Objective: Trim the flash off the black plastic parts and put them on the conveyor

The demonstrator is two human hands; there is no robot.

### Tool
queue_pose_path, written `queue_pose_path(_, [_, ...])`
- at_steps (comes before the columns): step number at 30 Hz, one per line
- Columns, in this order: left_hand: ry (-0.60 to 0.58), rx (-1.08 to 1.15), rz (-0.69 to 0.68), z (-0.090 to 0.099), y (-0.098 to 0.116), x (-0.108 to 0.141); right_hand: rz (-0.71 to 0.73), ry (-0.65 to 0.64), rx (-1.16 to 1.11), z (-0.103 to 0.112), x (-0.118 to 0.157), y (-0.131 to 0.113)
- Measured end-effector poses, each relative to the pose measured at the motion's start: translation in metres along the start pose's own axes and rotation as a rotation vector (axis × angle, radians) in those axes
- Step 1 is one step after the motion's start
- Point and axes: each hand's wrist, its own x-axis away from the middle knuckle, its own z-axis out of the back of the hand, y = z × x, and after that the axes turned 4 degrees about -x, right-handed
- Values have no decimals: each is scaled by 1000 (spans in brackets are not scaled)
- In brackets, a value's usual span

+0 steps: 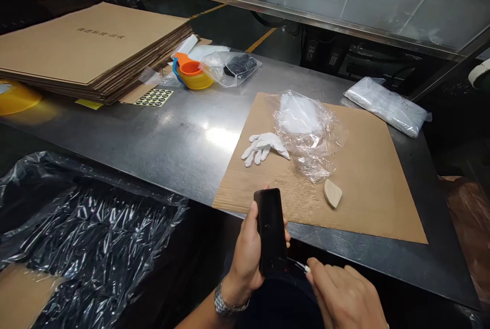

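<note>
My left hand [248, 250], with a metal watch at its wrist, is wrapped round a black phone-like slab [271, 227] held upright in front of the table edge. To the right, my right hand [340, 288] pinches a small thin tool with a pale end [304, 266]; its tip points at the lower right side of the slab. Beyond the hands, a white glove [265, 146], crumpled clear plastic [312, 137] and a beige wedge-shaped block [333, 194] lie on a flat cardboard sheet [367, 196].
Stacked cardboard [88, 48] stands at the back left of the metal table [164, 140]. Orange and yellow scoops [196, 76] and a bagged dark item [240, 66] sit behind. A wrapped white bundle [388, 105] lies back right. Black plastic sheeting [103, 237] fills the lower left.
</note>
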Motion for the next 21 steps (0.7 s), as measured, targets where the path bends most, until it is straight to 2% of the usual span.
queue_pose_path(13, [-8, -94, -21, -2, -3, -1, 6, -50, 36, 1, -5, -1])
queue_pose_path(19, [0, -226, -113, -4, -7, -1, -32, -153, 2, -6, 6, 3])
queue_pose_path(21, [-6, -245, -130, -4, -8, 0, -90, -234, -54, -8, 9, 4])
